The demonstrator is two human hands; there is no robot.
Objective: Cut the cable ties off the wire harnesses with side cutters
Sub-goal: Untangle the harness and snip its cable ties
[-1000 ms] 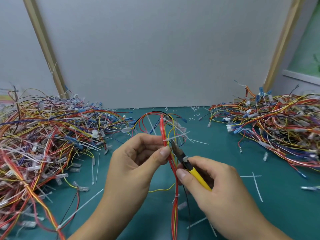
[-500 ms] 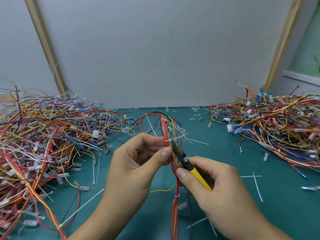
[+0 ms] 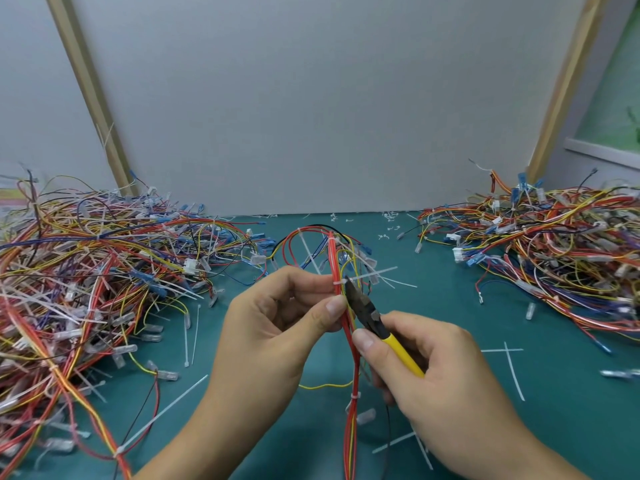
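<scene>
My left hand [image 3: 277, 334] pinches the wire harness [image 3: 352, 358] between thumb and curled fingers [image 3: 304, 277], holding its red and yellow strands upright above the green tabletop [image 3: 450, 306]. A white cable tie [image 3: 341, 282] circles the bundle just above my thumb. My right hand [image 3: 443, 368] grips the yellow handles of the side cutters [image 3: 369, 315], fingers wrapped round them, and the dark tip sits right at that tie; I cannot tell whether the blades are parted. A second tie binds the harness lower down. A big tangle of harnesses [image 3: 86, 271] lies to my left, another heap [image 3: 554, 244] to my right, and cut ties [image 3: 512, 368] lie scattered between.
</scene>
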